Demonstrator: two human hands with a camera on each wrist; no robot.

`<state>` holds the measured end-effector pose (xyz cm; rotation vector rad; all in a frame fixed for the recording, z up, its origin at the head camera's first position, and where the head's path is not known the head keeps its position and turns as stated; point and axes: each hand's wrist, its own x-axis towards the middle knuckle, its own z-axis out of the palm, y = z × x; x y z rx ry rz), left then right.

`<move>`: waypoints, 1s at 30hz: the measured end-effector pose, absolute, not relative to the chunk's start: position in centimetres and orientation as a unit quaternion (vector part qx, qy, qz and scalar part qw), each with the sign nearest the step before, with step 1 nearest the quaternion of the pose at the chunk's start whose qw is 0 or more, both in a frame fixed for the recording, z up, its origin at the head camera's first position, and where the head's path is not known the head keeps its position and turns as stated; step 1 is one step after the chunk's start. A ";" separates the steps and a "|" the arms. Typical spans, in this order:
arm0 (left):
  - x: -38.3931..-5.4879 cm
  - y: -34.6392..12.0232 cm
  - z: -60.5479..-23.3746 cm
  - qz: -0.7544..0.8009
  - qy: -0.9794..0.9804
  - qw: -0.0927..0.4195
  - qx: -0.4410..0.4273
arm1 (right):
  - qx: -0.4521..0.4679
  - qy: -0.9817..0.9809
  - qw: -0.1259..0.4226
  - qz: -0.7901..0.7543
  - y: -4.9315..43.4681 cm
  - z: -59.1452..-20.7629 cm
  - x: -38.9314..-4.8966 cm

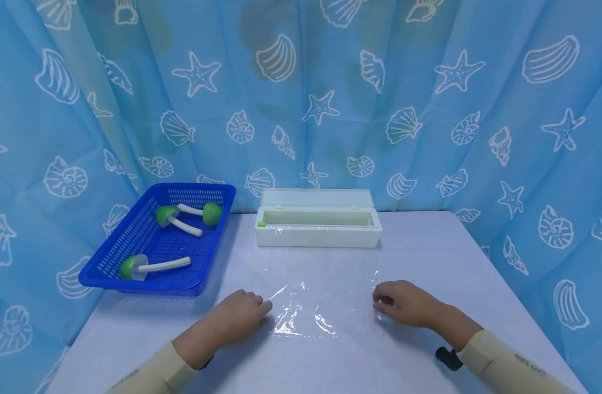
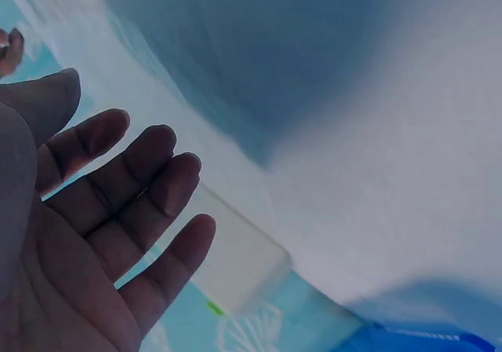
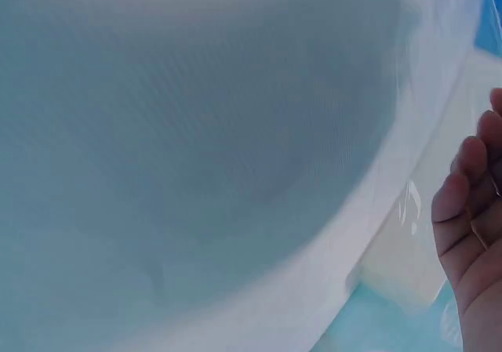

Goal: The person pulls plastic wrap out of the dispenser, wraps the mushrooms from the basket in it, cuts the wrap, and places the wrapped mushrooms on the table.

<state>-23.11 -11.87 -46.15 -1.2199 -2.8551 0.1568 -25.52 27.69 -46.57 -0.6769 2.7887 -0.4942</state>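
Note:
A sheet of clear plastic film (image 1: 308, 314) lies on the white-covered table, glinting between the two hands. My left hand (image 1: 241, 314) is at the film's left edge. In the left wrist view, the fingers (image 2: 184, 183) are spread and loosely bent, with nothing against the palm. Across the sheet, my right hand (image 1: 409, 303) hovers at its right edge, thumb and fingers slightly bent. The right wrist view has relaxed fingers (image 3: 451, 203) at its right border; the thumb is hidden there. Behind the film stands a white cling-film box (image 1: 320, 239) with its lid (image 1: 317, 198) raised and a green cutter slide (image 1: 262, 224).
A blue plastic basket (image 1: 153, 285) stands at the back left, with three green-domed, white-stemmed items (image 1: 163, 265) inside. Beyond the table's far edge hangs a blue shell-patterned curtain (image 1: 305, 137). A dark wrist-camera mount (image 1: 448, 358) sits under the right wrist.

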 end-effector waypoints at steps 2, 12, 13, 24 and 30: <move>-24.1 -12.3 -45.7 0.049 -0.925 0.015 -0.376 | -0.199 0.954 0.096 -0.204 28.2 -46.4 -26.9; -26.7 -13.3 -42.7 0.002 -0.954 0.033 -0.298 | -0.062 0.930 -0.009 -0.362 30.1 -46.6 -33.1; -26.8 -13.3 -42.4 0.003 -0.956 0.030 -0.290 | -0.051 0.926 -0.019 -0.374 30.1 -46.7 -33.7; -29.0 -16.3 -38.9 -0.025 -0.969 0.041 -0.243 | 0.004 0.885 -0.103 -0.454 29.0 -47.4 -37.9; -31.4 -19.5 -37.5 -0.111 -0.968 0.034 -0.224 | 0.017 0.880 -0.108 -0.462 28.4 -47.2 -38.9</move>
